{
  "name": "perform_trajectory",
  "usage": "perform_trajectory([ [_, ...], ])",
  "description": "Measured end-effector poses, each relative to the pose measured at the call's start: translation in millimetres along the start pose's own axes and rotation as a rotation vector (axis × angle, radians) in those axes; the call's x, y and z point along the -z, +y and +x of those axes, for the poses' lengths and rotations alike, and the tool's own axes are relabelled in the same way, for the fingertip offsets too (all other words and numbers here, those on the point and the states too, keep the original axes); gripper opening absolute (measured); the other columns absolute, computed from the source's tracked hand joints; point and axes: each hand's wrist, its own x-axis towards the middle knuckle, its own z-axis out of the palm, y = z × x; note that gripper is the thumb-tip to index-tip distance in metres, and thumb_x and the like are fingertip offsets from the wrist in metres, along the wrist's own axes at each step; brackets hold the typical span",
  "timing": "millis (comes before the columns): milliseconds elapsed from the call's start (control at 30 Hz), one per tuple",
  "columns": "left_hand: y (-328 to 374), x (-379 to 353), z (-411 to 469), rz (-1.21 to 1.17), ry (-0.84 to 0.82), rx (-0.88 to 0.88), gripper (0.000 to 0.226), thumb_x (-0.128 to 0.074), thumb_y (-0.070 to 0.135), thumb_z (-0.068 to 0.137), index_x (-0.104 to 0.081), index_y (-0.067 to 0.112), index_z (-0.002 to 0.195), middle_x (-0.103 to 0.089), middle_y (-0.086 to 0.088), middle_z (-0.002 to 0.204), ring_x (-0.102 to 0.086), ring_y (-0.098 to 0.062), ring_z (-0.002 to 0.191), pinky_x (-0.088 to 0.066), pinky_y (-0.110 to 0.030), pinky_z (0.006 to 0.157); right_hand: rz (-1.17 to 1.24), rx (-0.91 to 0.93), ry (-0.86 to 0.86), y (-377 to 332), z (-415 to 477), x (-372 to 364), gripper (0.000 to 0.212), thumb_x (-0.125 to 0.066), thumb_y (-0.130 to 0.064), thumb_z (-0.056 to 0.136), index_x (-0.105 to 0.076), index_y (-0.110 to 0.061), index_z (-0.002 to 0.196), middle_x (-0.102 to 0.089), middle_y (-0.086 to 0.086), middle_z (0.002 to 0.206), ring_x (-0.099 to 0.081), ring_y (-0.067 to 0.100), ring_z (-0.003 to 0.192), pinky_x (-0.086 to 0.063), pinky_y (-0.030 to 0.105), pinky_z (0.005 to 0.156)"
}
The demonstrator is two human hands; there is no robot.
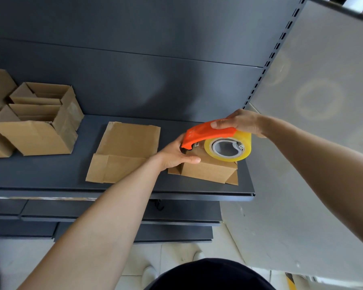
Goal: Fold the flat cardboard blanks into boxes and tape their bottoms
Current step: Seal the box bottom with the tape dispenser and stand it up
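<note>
Left hand (176, 153) clamps the small box (205, 168) steady so the right hand (243, 122), wrapped around the orange tape dispenser (210, 133), can lay tape across its bottom.

Both bare forearms reach forward. The left hand (175, 152) lies palm-down, fingers curled over an edge, thumb pointing right. The right hand (242, 122) sits higher, wrist bent, fingers wrapped in a closed grasp.

Soft even daylight, faint shadows, wide-angle edge bending, slight blur
</note>
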Motion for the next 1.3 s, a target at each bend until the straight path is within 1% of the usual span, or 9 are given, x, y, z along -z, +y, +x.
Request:
perform_trajectory([
  [167,3,3,3,0.056,0.010,0.019,0.092,-0.083,0.036,0.069,-0.026,0.045,0.141,-0.031,0.005,0.149,-0.037,-0.022,0.131,-0.039,-0.045,0.107,-0.002,-0.048,0.028,25,-21,29,0.054,-0.070,-0.057,0.070,-0.064,-0.016,0.106,-0.065,0.005,0.107,-0.059,0.024,0.098,-0.041,0.034,0.097],
  [300,3,5,5,0.071,-0.005,0.015,0.091,-0.082,0.036,0.070,-0.026,0.044,0.141,-0.029,0.007,0.149,-0.035,-0.020,0.129,-0.040,-0.046,0.106,-0.055,-0.095,0.053,59,-47,62,0.099,-0.069,-0.083,0.015,-0.071,-0.016,0.087,-0.072,0.006,0.093,-0.066,0.027,0.087,-0.048,0.039,0.093],
  [367,2,7,6,0.080,-0.005,0.022,0.091,-0.082,0.037,0.069,-0.026,0.044,0.141,-0.029,0.007,0.149,-0.036,-0.020,0.129,-0.040,-0.047,0.106,-0.061,-0.116,0.060,80,-56,79,0.113,-0.064,-0.087,0.004,-0.073,-0.013,0.089,-0.074,0.007,0.088,-0.069,0.028,0.086,-0.050,0.041,0.092],
  [533,4,6,9,0.105,-0.018,0.031,0.092,-0.083,0.039,0.067,-0.027,0.046,0.139,-0.030,0.006,0.149,-0.036,-0.024,0.131,-0.038,-0.049,0.106,-0.086,-0.126,0.067,102,-82,103,0.100,-0.068,-0.084,0.018,-0.074,-0.011,0.087,-0.076,0.006,0.080,-0.071,0.028,0.080,-0.051,0.042,0.090],
  [667,4,7,8,0.099,-0.026,0.043,0.094,-0.085,0.044,0.062,-0.028,0.049,0.137,-0.031,0.006,0.149,-0.037,-0.025,0.131,-0.038,-0.050,0.107,-0.114,-0.154,0.062,111,-89,112,0.111,-0.063,-0.089,0.005,-0.074,-0.016,0.088,-0.076,0.004,0.083,-0.070,0.025,0.081,-0.049,0.036,0.081],
  [867,5,7,8,0.105,-0.030,0.065,0.095,-0.084,0.042,0.064,-0.027,0.050,0.139,-0.023,0.008,0.154,-0.033,-0.026,0.135,-0.035,-0.051,0.109,-0.221,-0.271,0.072,122,-76,99,0.051,-0.073,-0.057,0.067,-0.072,-0.017,0.099,-0.072,0.005,0.096,-0.065,0.024,0.089,-0.045,0.040,0.097],
  [1033,7,6,8,0.099,-0.042,0.084,0.099,-0.085,0.048,0.057,-0.026,0.053,0.137,-0.023,0.009,0.154,-0.034,-0.027,0.135,-0.034,-0.052,0.109,-0.275,-0.304,0.030,132,-57,73,0.071,-0.065,-0.074,0.040,-0.071,-0.022,0.089,-0.069,0.000,0.089,-0.063,0.024,0.089,-0.046,0.037,0.090],
  [1167,6,5,8,0.061,-0.043,0.099,0.096,-0.085,0.040,0.062,-0.026,0.052,0.138,-0.023,0.008,0.154,-0.034,-0.027,0.135,-0.038,-0.050,0.107,-0.266,-0.301,0.035,145,-41,62,0.050,-0.070,-0.062,0.067,-0.070,-0.021,0.094,-0.068,0.003,0.094,-0.062,0.024,0.089,-0.047,0.038,0.090],
  [1300,9,3,7,0.046,-0.040,0.120,0.093,-0.083,0.030,0.070,-0.025,0.049,0.140,-0.020,0.006,0.155,-0.035,-0.028,0.133,-0.041,-0.044,0.103,-0.276,-0.262,0.026,144,-28,50,0.044,-0.070,-0.058,0.072,-0.069,-0.017,0.090,-0.067,0.005,0.091,-0.061,0.022,0.083,-0.045,0.033,0.079],
])
